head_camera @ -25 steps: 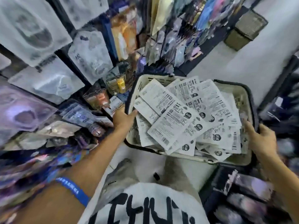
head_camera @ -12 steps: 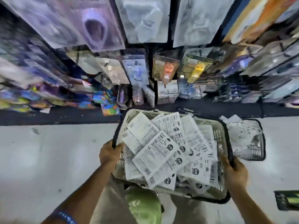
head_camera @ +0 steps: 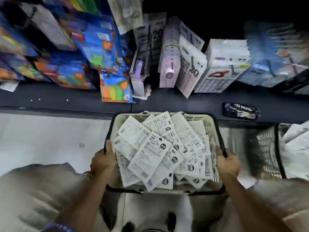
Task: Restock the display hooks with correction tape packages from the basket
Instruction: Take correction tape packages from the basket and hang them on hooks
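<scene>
A cream plastic basket (head_camera: 147, 115) with a black rim sits low in front of me, piled with several white correction tape packages (head_camera: 150, 156) lying printed side up. My left hand (head_camera: 102, 162) grips the basket's left rim. My right hand (head_camera: 228, 164) grips the right rim. Both hands are closed around the basket's edges and hold no package. Packaged goods hang on display hooks (head_camera: 170, 52) above and behind the basket.
A dark base shelf (head_camera: 66, 97) runs across behind the basket, with a small dark packet (head_camera: 240, 111) lying on it. A second basket (head_camera: 267, 151) with white packages stands to the right. Colourful packs (head_camera: 115, 91) hang at left. Pale floor lies at left.
The view has swung along the display to a lower section near the floor. The basket has come down close to the base shelf, both hands still gripping its sides.
</scene>
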The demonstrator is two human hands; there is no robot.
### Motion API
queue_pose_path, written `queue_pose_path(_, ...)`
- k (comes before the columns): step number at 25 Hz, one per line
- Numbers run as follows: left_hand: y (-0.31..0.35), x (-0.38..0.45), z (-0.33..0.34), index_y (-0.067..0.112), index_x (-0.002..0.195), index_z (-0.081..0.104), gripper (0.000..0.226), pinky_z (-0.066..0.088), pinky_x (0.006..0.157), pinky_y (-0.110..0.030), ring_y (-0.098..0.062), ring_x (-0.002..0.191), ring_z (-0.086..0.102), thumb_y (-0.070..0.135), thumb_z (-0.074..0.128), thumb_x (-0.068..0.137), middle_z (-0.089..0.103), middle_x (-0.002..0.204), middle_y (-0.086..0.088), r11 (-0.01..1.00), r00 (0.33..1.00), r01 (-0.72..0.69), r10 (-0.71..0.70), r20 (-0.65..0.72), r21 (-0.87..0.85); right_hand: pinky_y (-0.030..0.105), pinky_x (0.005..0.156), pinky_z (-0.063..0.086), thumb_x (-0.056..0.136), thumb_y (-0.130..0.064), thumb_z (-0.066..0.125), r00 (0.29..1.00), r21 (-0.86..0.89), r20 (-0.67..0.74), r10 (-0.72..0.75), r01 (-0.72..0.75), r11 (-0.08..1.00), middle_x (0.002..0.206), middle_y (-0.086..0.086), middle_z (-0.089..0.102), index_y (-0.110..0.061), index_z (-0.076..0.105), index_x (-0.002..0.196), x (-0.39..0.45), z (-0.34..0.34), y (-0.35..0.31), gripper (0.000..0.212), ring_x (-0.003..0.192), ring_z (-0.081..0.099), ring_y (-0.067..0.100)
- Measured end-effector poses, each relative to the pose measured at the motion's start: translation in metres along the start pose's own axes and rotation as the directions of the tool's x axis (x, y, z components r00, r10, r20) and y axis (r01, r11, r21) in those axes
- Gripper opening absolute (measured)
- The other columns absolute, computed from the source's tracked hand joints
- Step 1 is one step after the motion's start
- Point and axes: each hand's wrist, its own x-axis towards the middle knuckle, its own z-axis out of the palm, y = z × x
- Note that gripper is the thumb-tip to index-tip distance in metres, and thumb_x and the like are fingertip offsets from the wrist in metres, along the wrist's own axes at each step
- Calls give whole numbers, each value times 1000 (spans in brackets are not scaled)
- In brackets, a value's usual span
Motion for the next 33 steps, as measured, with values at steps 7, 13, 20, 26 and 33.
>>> queue_pose_path(7, -14, 30, 44, -3, 141, 49, 81, 39, 110, -53, -46, 132, 49, 66, 39, 99, 51, 145, -28, 913, 971, 230, -195, 135, -337, 40, 78, 50, 100, -42, 55, 996, -31, -80, -26, 24, 999, 95, 15, 66, -3, 65, 114, 16, 54, 21, 42, 90, 63, 36)
queue_pose_path(13, -7, -40, 25, 12, 148, 38, 68, 37, 110, -54, -40, 134, 42, 34, 65, 90, 43, 148, -17, 960, 970, -241, 239, -37, -139, 50, 95, 47, 94, -27, 61, 919, -169, -177, -351, 323, 931, 127, 17, 58, -10, 48, 129, -49, 47, -19, 41, 113, 56, 40)
queue_pose_path(20, -26, -60, 33, 24, 152, 38, 69, 41, 105, -40, -27, 133, 46, 38, 66, 91, 50, 146, -5, 647, 669, -741, 692, 271, 177, 46, 107, 40, 85, -10, 66, 585, -529, 595, -551, 801, 280, 154, 4, 40, -30, 29, 153, -102, 101, -25, 80, 131, 44, 29)
queue_pose_path(26, 42, -38, 82, 26, 161, -1, 129, 34, 115, -54, -39, 147, 29, 56, 85, 70, 24, 160, -18, 661, 693, -675, 416, 589, 328, 30, 103, 34, 89, -10, 63, 381, -373, 716, -585, 917, 142, 155, -12, 44, -38, 53, 143, -58, 96, -30, 62, 122, 44, 19)
queue_pose_path(33, 76, -3, 55, 38, 161, -4, 134, 43, 110, -55, -37, 144, 37, 31, 86, 61, 20, 165, -12, 576, 535, -761, 300, 790, 298, 32, 87, 45, 83, -24, 82, 371, -11, 630, -683, 883, 469, 93, -19, 71, -26, 80, 94, -48, 85, -90, 11, 90, 50, -1)
